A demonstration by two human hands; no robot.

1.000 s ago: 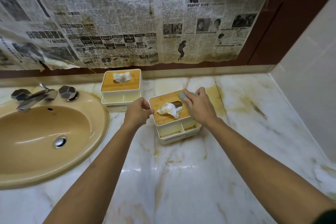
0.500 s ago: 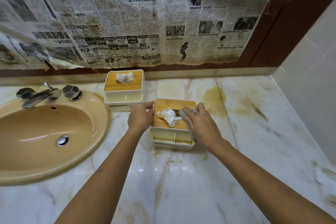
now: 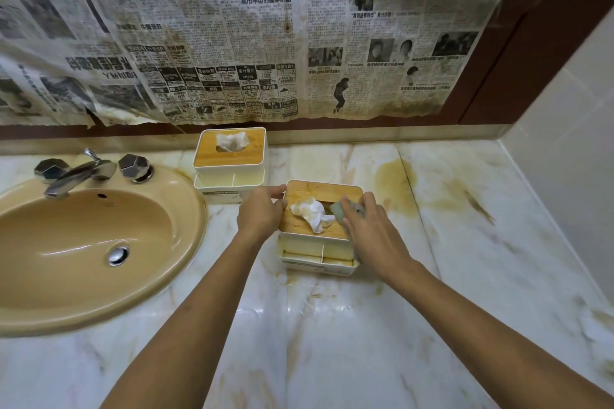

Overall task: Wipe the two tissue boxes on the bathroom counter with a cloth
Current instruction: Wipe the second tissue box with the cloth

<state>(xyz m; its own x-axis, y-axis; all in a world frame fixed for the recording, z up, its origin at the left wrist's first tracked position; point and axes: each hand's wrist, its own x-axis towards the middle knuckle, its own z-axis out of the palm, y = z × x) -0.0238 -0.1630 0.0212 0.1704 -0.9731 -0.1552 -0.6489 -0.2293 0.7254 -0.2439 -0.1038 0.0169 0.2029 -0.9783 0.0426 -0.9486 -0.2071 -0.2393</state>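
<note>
Mid-frame, the left hand (image 3: 260,214) grips the near box (image 3: 315,246) by its left edge with bent fingers so it won't slide. The right hand (image 3: 368,232) curls its fingers over the cloth (image 3: 339,211), pressing it on the lid (image 3: 319,191). The other box (image 3: 231,159) sits up-left, near the sink (image 3: 194,229).

Centre frame: left hand (image 3: 260,213) grips the left edge of the front tissue box (image 3: 312,247), right hand (image 3: 370,231) holds a grey cloth (image 3: 338,212) on its wooden lid (image 3: 320,192) beside the tissue (image 3: 314,214); back tissue box (image 3: 231,173) upper left, near the sink (image 3: 83,242), both on the marble counter (image 3: 332,342).
</note>
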